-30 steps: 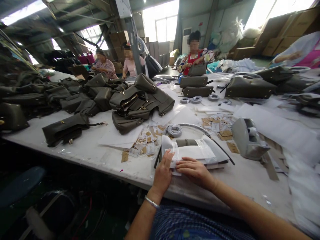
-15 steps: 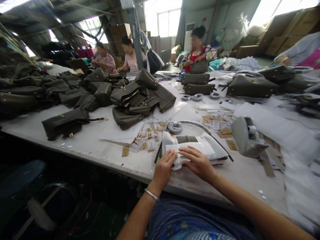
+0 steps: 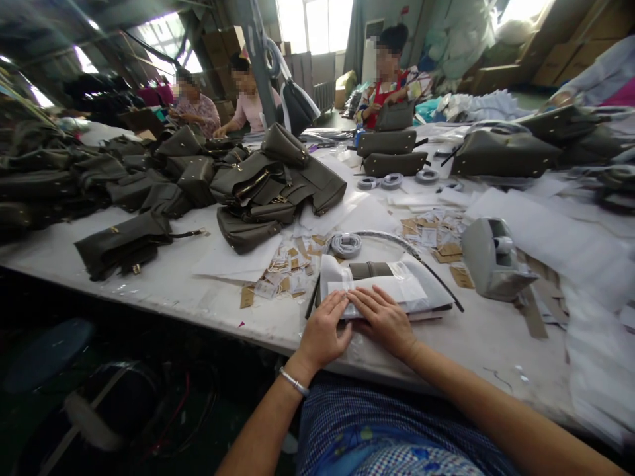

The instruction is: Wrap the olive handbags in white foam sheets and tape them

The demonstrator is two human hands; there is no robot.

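Shifted farther up the white-wrapped package (image 3: 405, 288) since a second ago, the right hand (image 3: 384, 324) lies beside the left hand (image 3: 322, 332), both spread flat and clasping nothing, on the package's near edge, lower centre of the frame, below a coiled strap (image 3: 346, 245).

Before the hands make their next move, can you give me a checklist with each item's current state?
1. Left hand on the white wrapping sheet: ok, fingers on its near edge.
2. Right hand on the same sheet: ok, palm down beside the left.
3. Dark leather fully covered: not ok, a strip shows.
4. Coiled strap clear of both hands: ok, it lies beyond the bundle.
5. Bundle's underside flat: cannot tell, hidden.
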